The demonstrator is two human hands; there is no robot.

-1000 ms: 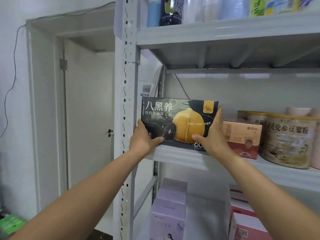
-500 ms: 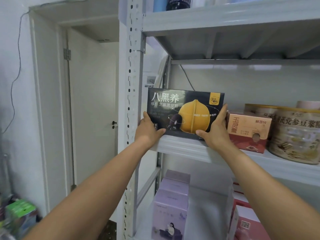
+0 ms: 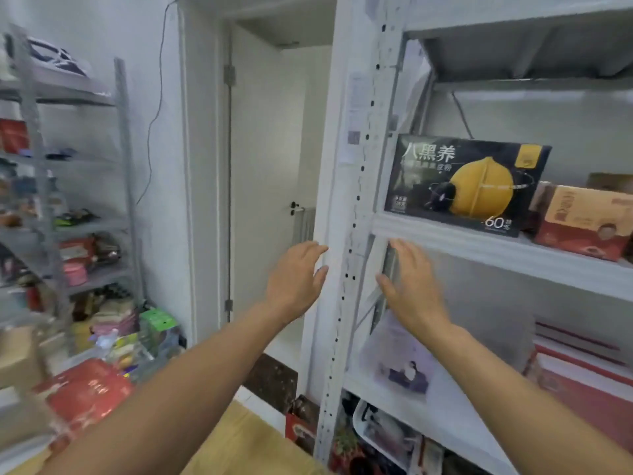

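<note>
The black box (image 3: 466,183) stands on its long edge at the left end of the shelf (image 3: 479,246), printed face out. That reads as display stocking, with the label toward the aisle. It sits close to the upright post (image 3: 352,234) and just beside the red-brown box (image 3: 582,224), likely to pack the row tight; can't tell if the two touch. Your left hand (image 3: 294,282) and right hand (image 3: 411,289) are below the shelf lip, either side of the post, apart from the box. Grip on each: fingers straight, slightly spread, nothing held. The box's bottom edge sits right at the lip. I'd judge placement done, but check for overhang.
</note>
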